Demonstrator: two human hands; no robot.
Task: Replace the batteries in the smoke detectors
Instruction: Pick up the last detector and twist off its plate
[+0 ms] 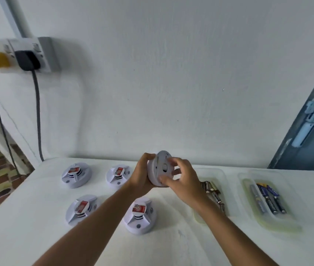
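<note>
Gripping a round white plastic detector (162, 168), both hands (142, 172) (181, 178).

A white round smoke detector (161, 168) is held tilted on edge; four more (76, 174) lie flat left of it, batteries (212, 192) right.

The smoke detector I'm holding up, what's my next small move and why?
Probably twist the back plate off. Your left hand grips the smoke detector on edge, and your right hand has its fingers spread on its flat back, so no battery bay shows yet. Loose batteries wait in the tray beside it.
</note>
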